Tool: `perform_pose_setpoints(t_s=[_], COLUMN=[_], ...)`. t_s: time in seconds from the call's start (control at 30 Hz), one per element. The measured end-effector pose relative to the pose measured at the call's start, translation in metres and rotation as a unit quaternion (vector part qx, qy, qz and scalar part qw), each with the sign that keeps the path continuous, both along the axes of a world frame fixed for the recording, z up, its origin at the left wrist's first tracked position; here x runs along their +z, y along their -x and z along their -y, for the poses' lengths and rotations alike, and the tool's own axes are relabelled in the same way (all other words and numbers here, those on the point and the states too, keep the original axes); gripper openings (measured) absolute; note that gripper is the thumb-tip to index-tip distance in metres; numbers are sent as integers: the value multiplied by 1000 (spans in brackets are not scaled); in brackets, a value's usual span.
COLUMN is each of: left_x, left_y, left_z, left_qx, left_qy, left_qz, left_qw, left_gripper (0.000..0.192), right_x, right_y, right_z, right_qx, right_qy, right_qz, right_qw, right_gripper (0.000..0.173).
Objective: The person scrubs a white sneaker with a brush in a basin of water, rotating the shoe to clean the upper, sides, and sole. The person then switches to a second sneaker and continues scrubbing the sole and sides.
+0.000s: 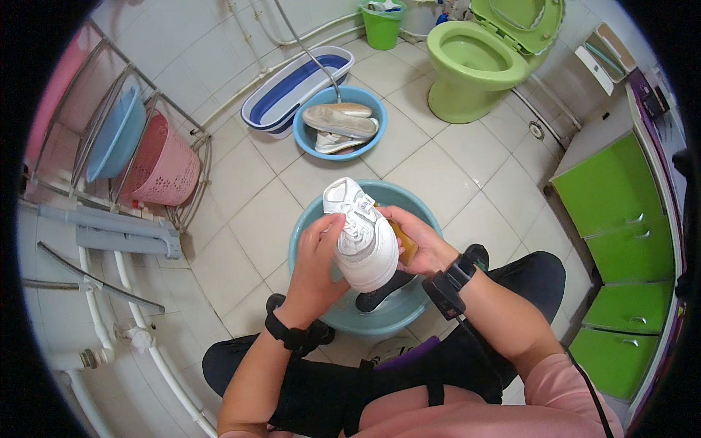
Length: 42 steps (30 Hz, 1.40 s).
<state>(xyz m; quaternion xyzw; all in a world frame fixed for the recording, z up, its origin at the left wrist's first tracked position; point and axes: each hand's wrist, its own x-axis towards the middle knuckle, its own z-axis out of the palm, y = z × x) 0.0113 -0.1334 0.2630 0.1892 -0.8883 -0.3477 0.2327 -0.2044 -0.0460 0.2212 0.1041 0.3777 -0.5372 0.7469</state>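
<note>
A white lace-up sneaker is held toe toward me over a blue-green plastic basin. On its left side my left hand grips the shoe, thumb and fingers around its edge. At the right, my right hand closes on a translucent amber-coloured object, perhaps a bar of soap or a brush handle; its fingers are beside the shoe, partly hidden. A dark shoe or sole lies in the basin, which holds water.
Beyond stands a blue basin with several shoes, next to a blue-and-white oblong tub. A green toilet and green bin are farther back. Green cabinets line the right; a metal rack and pipes line the left.
</note>
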Motion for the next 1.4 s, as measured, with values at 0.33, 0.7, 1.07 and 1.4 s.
perform_pose_setpoints(t_s=[0.33, 0.7, 1.07, 1.4], left_x=[-19, -4, -4, -2], left_y=[-19, -47, -9, 37], left_z=[26, 58, 45, 1], left_qx=[182, 274, 252, 238], left_qy=[-197, -607, -531, -584], left_qz=[-104, -272, -203, -169], left_qw=[958, 695, 783, 757], left_gripper=[50, 43, 47, 43], right_x=[-104, -259, 9, 14], right_y=[-17, -99, -32, -39], right_z=[0, -49, -58, -3], right_qx=[119, 538, 112, 68], right_qy=[34, -23, 177, 158], right_qz=[-168, -668, -719, -765], right_qw=[978, 514, 662, 621], right_gripper=[41, 49, 58, 56])
